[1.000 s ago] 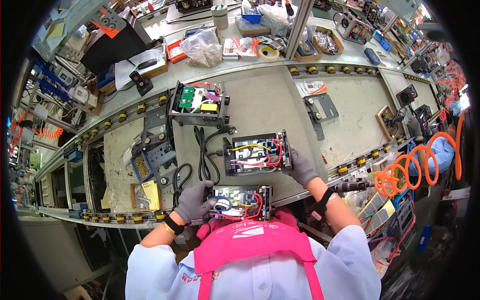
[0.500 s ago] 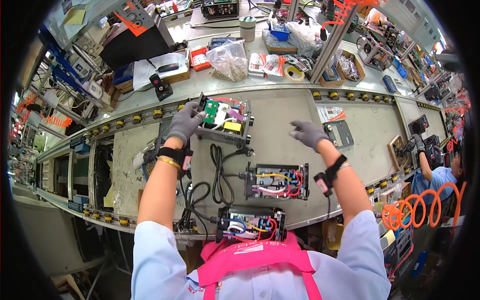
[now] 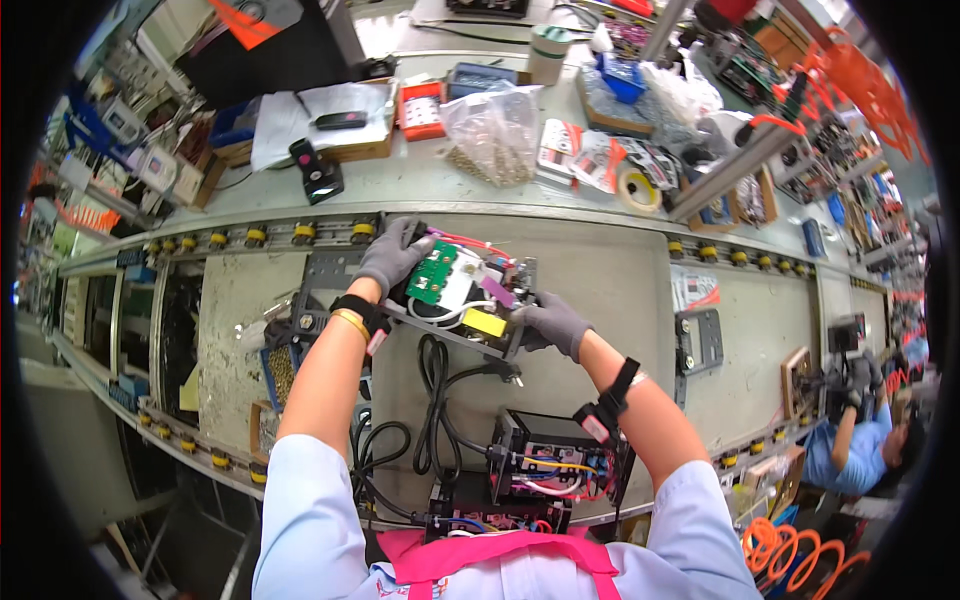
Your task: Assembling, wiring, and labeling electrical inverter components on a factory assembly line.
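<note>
Both of my hands wear grey gloves. Between them is an open electronic unit (image 3: 455, 290) with a green circuit board, a white part, a yellow block and several wires, turned slightly askew over the work surface. My left hand (image 3: 393, 258) grips its far left corner, fingers over the edge. At its right end, my right hand (image 3: 555, 325) holds the side; some fingertips are hidden. Closer to me lie a black-cased unit with coloured wires (image 3: 555, 465) and another wired unit (image 3: 490, 507), partly covered by my apron. A looped black power cord (image 3: 430, 430) lies left of them.
Roller rails (image 3: 255, 235) run along the line's far edge. Beyond stand a bag of small parts (image 3: 490, 135), a red box (image 3: 421, 110), a tape roll (image 3: 638, 188) and a black stand (image 3: 315, 172). A grey metal plate (image 3: 699, 340) lies rightward; a co-worker (image 3: 850, 445) works far right.
My right hand has moved in from the right and taken hold of the green-board unit, which is now turned askew. The view has shifted, and the black-cased unit now appears tilted.
</note>
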The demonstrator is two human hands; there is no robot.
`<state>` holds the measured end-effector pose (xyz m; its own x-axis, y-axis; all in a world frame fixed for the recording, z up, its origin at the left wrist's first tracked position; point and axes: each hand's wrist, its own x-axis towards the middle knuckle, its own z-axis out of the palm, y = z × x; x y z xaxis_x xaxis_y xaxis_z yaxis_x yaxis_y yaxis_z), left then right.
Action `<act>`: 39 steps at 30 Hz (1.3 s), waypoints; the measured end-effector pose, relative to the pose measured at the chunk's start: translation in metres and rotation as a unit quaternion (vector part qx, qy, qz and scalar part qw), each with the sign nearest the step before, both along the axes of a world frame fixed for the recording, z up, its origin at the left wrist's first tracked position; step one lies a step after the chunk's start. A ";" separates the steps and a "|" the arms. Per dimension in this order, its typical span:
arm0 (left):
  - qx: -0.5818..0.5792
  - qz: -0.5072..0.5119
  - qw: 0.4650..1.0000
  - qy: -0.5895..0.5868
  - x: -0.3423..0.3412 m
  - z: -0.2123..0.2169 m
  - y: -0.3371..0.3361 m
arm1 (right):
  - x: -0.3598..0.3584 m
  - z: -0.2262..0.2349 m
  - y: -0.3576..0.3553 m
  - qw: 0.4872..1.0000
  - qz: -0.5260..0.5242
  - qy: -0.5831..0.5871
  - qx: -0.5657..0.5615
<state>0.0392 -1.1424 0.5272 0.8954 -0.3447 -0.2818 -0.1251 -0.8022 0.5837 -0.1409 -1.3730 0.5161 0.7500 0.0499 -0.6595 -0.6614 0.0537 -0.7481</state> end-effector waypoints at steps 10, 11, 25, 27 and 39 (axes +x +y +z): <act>-0.113 -0.146 0.977 -0.111 -0.061 0.004 -0.023 | -0.030 -0.031 -0.084 0.979 -0.107 -0.129 -0.112; -0.212 -0.125 0.969 0.001 -0.067 -0.007 -0.025 | -0.034 -0.034 -0.095 0.977 -0.098 -0.146 -0.116; -0.131 -0.278 0.950 0.060 -0.084 0.027 -0.069 | -0.130 -0.015 -0.144 0.905 0.030 -0.246 -0.345; -0.150 -0.316 0.936 -0.028 -0.093 0.026 -0.073 | -0.130 0.007 -0.134 0.906 0.047 -0.234 -0.349; -0.085 -0.294 0.896 -0.322 -0.179 0.031 -0.069 | -0.137 -0.039 -0.126 0.847 -0.043 -0.244 -0.470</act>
<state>-0.1402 -1.2111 0.5583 0.5022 -0.7994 0.3297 -0.8522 -0.3930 0.3453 -0.2783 -1.4992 0.4769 0.9192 -0.3937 0.0119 -0.2851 -0.6858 -0.6696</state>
